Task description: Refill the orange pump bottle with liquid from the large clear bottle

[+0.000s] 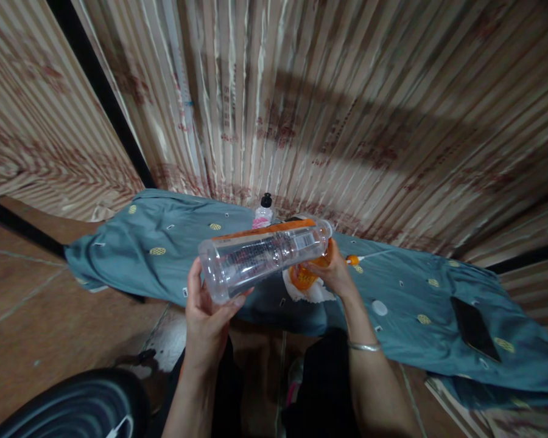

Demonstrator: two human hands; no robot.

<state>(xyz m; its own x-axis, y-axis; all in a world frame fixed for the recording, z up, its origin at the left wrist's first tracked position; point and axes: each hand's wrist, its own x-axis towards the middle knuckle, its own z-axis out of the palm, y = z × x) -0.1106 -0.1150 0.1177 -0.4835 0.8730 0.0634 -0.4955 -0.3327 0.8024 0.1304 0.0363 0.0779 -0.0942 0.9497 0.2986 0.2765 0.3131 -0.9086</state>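
A clear plastic bottle (265, 258) lies almost on its side in the air above a surface draped with a teal patterned cloth (173, 243), its base towards the person and its neck pointing away and to the right. The left hand (207, 316) is curled under and around the wide base of the bottle, with the thumb on the near side and the fingertips wrapped over the bottom edge, so it is closed on the bottle. The right hand (335, 271) is at the neck end, its fingers bent around an orange object (304, 277) that sits just under the bottle's neck; whether this hand also grips the bottle itself cannot be told, because the bottle covers part of the fingers. An orange strip runs along the upper side of the bottle. A silver bangle (364, 346) circles the right wrist. Under the orange object a white piece of cloth or paper (315, 293) lies on the teal cloth. Behind the bottle stands a small bottle with a black cap (264, 213), close to the striped curtain (347, 109) that hangs behind the surface. A dark phone (475, 328) lies flat on the teal cloth, well off to the right. A small orange cap-like piece (354, 260) rests on the cloth just right of the right hand.
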